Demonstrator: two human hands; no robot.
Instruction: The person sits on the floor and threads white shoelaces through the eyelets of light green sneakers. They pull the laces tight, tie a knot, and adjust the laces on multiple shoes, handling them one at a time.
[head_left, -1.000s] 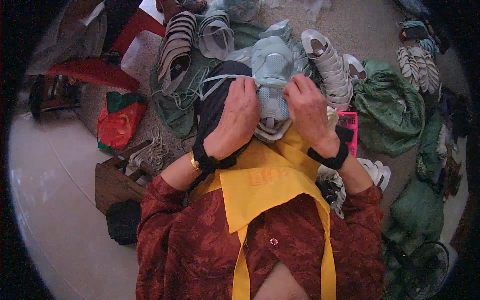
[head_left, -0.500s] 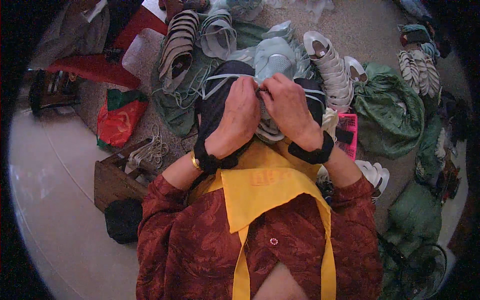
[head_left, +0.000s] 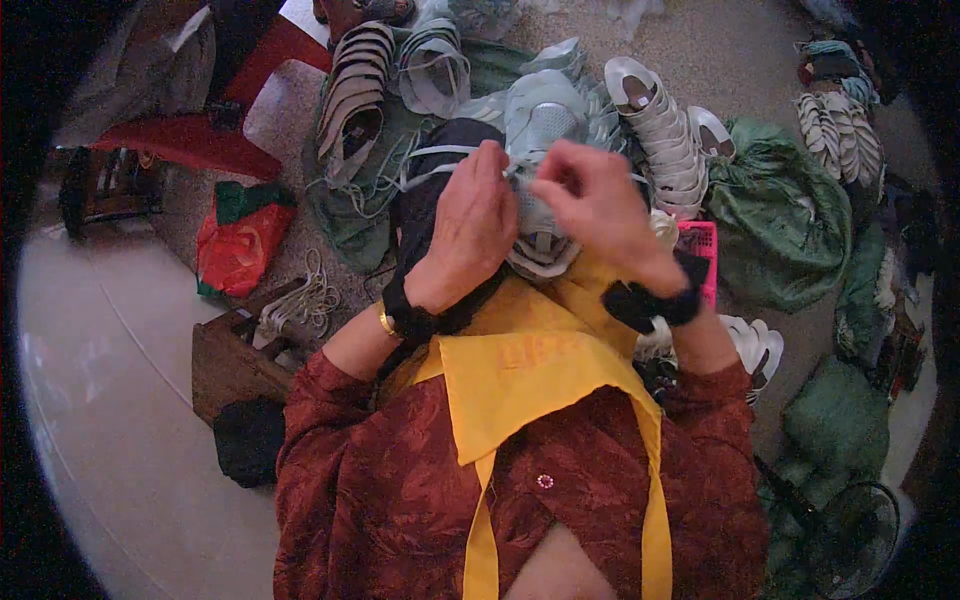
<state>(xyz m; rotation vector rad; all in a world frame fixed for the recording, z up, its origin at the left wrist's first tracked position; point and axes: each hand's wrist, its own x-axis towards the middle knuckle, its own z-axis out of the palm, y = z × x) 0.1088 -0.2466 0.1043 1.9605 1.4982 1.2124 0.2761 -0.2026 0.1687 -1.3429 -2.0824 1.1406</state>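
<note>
A pale grey-green shoe upper [head_left: 543,245] lies across my lap, its rounded opening toward me. Thumb and fingers of my left hand [head_left: 465,230] are pinched together at its left edge, with a whitish bit showing at the tips. To the right, above the upper, my right hand [head_left: 600,215] is blurred, thumb and fingers curled in; whatever is between them I cannot make out. A pale shoelace [head_left: 432,168] runs across my dark left trouser leg. Just beyond my hands is a light perforated toe piece [head_left: 553,120]; whether it belongs to the same upper is unclear.
Stacked shoe uppers stand ahead: brown-and-white [head_left: 355,85] at left, white [head_left: 665,150] at right. A green sack [head_left: 775,215] and a pink basket [head_left: 708,245] are on my right. On my left are a wooden box [head_left: 235,365], loose laces [head_left: 305,300] and a red bag [head_left: 240,245].
My right hand has moved away from the left, to the right and slightly toward me, with its wrist turned. My left hand stays nearly where it was. More of the shoe upper shows between them.
</note>
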